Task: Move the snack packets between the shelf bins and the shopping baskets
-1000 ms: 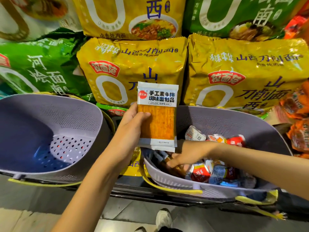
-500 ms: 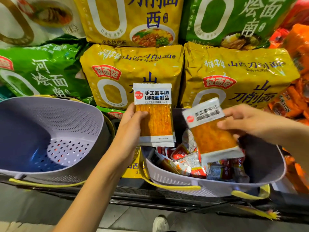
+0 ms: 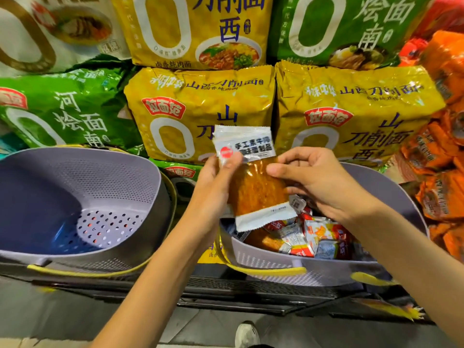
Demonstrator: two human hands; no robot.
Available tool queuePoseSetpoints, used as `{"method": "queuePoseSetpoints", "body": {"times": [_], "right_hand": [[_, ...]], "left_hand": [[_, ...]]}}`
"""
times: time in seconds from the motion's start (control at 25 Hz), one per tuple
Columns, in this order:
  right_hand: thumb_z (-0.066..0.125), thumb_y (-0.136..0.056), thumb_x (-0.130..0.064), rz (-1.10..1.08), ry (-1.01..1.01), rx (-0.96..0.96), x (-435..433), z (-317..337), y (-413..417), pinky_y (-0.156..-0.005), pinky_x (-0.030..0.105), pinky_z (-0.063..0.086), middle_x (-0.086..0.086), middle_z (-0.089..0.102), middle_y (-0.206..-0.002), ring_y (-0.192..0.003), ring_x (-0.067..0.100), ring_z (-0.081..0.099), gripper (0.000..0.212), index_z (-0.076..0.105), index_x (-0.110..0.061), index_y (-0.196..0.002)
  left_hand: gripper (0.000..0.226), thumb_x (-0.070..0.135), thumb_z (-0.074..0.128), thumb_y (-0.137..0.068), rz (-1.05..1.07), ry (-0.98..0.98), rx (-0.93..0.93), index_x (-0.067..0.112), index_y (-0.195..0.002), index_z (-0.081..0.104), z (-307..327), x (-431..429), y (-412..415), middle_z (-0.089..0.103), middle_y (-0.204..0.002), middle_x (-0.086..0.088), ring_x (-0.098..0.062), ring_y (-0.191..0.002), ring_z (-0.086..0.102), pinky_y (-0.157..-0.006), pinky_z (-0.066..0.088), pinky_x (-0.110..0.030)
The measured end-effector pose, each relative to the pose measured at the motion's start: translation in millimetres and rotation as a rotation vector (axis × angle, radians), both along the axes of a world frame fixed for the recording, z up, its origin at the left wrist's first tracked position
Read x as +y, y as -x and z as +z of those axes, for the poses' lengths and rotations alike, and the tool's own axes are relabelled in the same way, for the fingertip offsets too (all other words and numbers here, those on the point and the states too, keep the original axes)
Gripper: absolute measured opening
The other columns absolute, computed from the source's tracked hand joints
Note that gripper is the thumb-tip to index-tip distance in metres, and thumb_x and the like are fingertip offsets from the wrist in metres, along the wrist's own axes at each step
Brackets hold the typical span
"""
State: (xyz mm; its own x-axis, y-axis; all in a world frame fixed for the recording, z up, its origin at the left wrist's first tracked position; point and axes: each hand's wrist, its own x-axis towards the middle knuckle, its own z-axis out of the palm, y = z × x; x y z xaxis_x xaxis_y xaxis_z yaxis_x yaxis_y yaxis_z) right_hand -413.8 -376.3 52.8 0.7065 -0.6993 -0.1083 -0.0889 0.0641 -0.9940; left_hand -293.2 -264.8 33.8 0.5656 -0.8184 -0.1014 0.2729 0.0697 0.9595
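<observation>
R hand point(image 3: 319, 182) has joined L hand point(image 3: 216, 177) — both now pinch a 2-pkt stack point(image 3: 253, 187) above the full basket point(image 3: 263, 262); prob headed for the empty basket point(image 3: 100, 177).

Snack packets point(image 3: 311, 237) in right basket point(image 3: 266, 262), noodle bags point(image 3: 200, 109) behind.

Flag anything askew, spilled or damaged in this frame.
Nothing looks spilled or torn. The orange snack packets, held by the left hand and right hand above the filled basket, are tilted.
</observation>
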Motion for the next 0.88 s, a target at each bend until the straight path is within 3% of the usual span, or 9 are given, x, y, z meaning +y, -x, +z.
{"method": "queuePoseSetpoints", "body": {"times": [0.16, 0.24, 0.36, 0.44, 0.52, 0.64, 0.68, 0.8, 0.88], "right_hand": [[0.064, -0.079, -0.035, 0.030, 0.022, 0.090, -12.2, -9.7, -2.3, -0.045, 0.017, 0.047, 0.002, 0.058, -0.057, -0.046, 0.010, 0.058, 0.025, 0.061, -0.011, -0.078], [0.053, -0.094, -0.031, 0.211, 0.061, 0.412, -20.9, -28.2, -3.9, -0.052, 0.026, 0.052, 0.007, 0.064, -0.070, -0.052, 0.016, 0.063, 0.027, 0.062, -0.007, -0.088], [0.062, -0.084, -0.044, 0.670, 0.406, 0.847, -13.1, -65.8, -15.1, -0.075, 0.045, 0.056, 0.012, 0.069, -0.089, -0.079, 0.027, 0.067, 0.047, 0.062, 0.000, -0.104], [0.061, -0.079, -0.046, 0.743, 0.701, 0.983, -6.1, -81.0, -22.2, -0.079, 0.039, 0.053, 0.013, 0.067, -0.103, -0.090, 0.028, 0.063, 0.053, 0.059, -0.004, -0.111], [0.062, -0.083, -0.034, 0.649, 0.893, 0.998, 1.0, -80.3, -24.9, -0.078, 0.033, 0.050, 0.013, 0.064, -0.105, -0.094, 0.028, 0.060, 0.040, 0.057, -0.006, -0.111], [0.064, -0.083, -0.030, 0.595, 0.946, 1.007, 4.2, -82.9, -23.4, -0.085, 0.033, 0.048, 0.010, 0.062, -0.090, -0.095, 0.024, 0.060, 0.025, 0.059, -0.006, -0.088], [0.067, -0.081, -0.032, 0.571, 0.956, 0.997, 2.2, -83.9, -22.5, -0.085, 0.033, 0.048, 0.010, 0.063, -0.095, -0.097, 0.025, 0.060, 0.028, 0.061, -0.007, -0.091], [0.077, -0.070, -0.042, 0.464, 0.842, 0.960, -11.7, -85.4, -22.2, -0.080, 0.031, 0.044, 0.008, 0.059, -0.107, -0.102, 0.028, 0.055, 0.049, 0.059, -0.014, -0.106], [0.080, -0.070, -0.035, 0.450, 0.758, 0.880, -23.7, -71.2, -18.0, -0.072, 0.029, 0.043, 0.003, 0.057, -0.092, -0.089, 0.021, 0.056, 0.036, 0.057, -0.017, -0.091]], "left_hand": [[0.026, 0.017, 0.053, -0.091, 0.052, 0.052, -0.046, 0.021, -0.115, 0.059, -3.0, 5.2, -5.6, 0.072, -0.098, 0.012, -0.001, -0.090, 0.067, -0.071, 0.055, -0.019], [0.019, 0.015, 0.052, -0.092, 0.117, 0.055, -0.025, 0.024, -0.106, 0.062, -2.3, 6.4, -13.5, 0.073, -0.089, 0.015, 0.000, -0.085, 0.068, -0.066, 0.054, -0.017], [0.014, 0.020, 0.053, -0.092, 0.152, 0.008, -0.030, 0.028, -0.100, 0.063, -2.0, 5.7, -18.8, 0.073, -0.087, 0.016, 0.000, -0.084, 0.068, -0.064, 0.055, -0.019], [0.012, 0.023, 0.054, -0.092, 0.171, -0.019, -0.023, 0.028, -0.097, 0.063, -2.7, 5.3, -18.9, 0.073, -0.085, 0.017, 0.001, -0.082, 0.068, -0.062, 0.055, -0.019], [0.012, 0.024, 0.054, -0.092, 0.186, -0.029, -0.015, 0.028, -0.098, 0.063, -3.8, 4.1, -19.8, 0.073, -0.087, 0.017, 0.000, -0.083, 0.068, -0.060, 0.054, -0.019], [0.013, 0.025, 0.053, -0.091, 0.202, -0.018, -0.011, 0.028, -0.100, 0.063, -5.4, 4.0, -20.5, 0.072, -0.087, 0.018, 0.001, -0.084, 0.068, -0.060, 0.054, -0.018], [0.013, 0.025, 0.053, -0.091, 0.206, -0.020, -0.008, 0.029, -0.100, 0.062, -5.7, 3.9, -19.9, 0.072, -0.087, 0.018, 0.001, -0.085, 0.068, -0.061, 0.054, -0.018], [0.015, 0.028, 0.052, -0.092, 0.268, -0.014, -0.007, 0.026, -0.103, 0.061, -7.2, 0.4, -17.3, 0.072, -0.098, 0.012, -0.005, -0.095, 0.067, -0.077, 0.057, -0.025], [0.015, 0.028, 0.049, -0.094, 0.343, 0.008, 0.009, 0.025, -0.104, 0.060, -8.1, -3.0, -14.3, 0.069, -0.108, 0.005, -0.011, -0.103, 0.065, -0.085, 0.055, -0.029]]}}
